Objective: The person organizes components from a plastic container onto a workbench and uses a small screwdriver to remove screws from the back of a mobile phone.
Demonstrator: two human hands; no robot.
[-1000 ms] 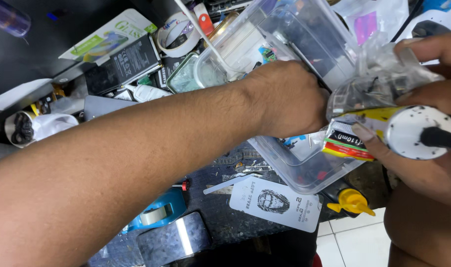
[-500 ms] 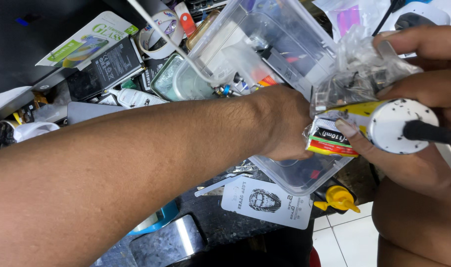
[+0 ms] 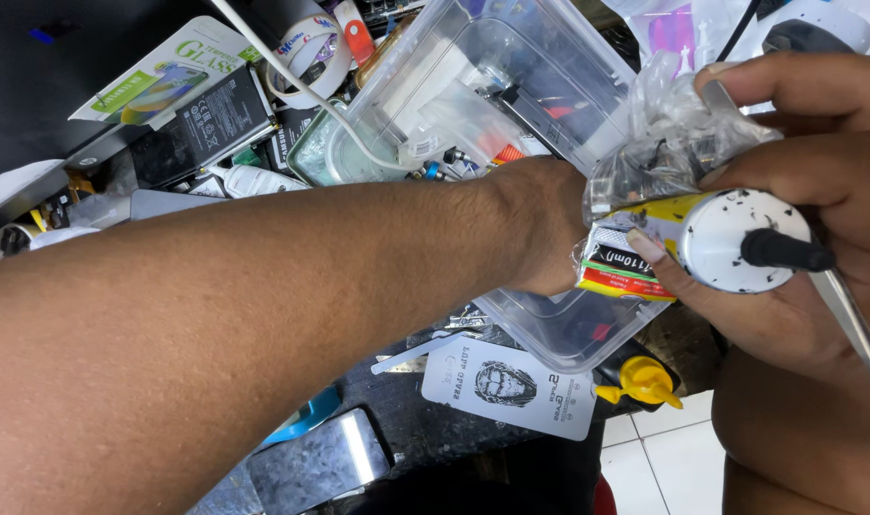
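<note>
Left hand: the left hand (image 3: 549, 229) reaches across the frame from 8 o'clock into the clear plastic box (image 3: 511, 105); the fingers are hidden behind the wrist and the bundle in front, so whether they are spread or closed around anything cannot be told.
Right hand: the right hand (image 3: 817, 219), at 3 o'clock, is closed around a bundle: a crumpled clear plastic bag (image 3: 673, 133) on top, a white round-ended tube (image 3: 731, 238) with a black nozzle pointing toward the camera, and a small yellow-and-red pack (image 3: 626, 267) under the thumb.
Tube: held above the near corner of the box, not resting on anything; its white end is flecked with dark specks.
Box: open, no lid on it, standing on the cluttered worktop (image 3: 425, 429); small parts and a white cable (image 3: 301, 86) lie in or across it.
Done so far: the bundle is already gathered in the right hand and the box is open.
Left: judging from the reach, the search inside the box is unfinished; nothing shows in the left hand yet.
Around: a white printed card (image 3: 511, 386) and a yellow cap (image 3: 640, 381) at 5 o'clock, tape rolls (image 3: 306, 43) at 11 o'clock.
</note>
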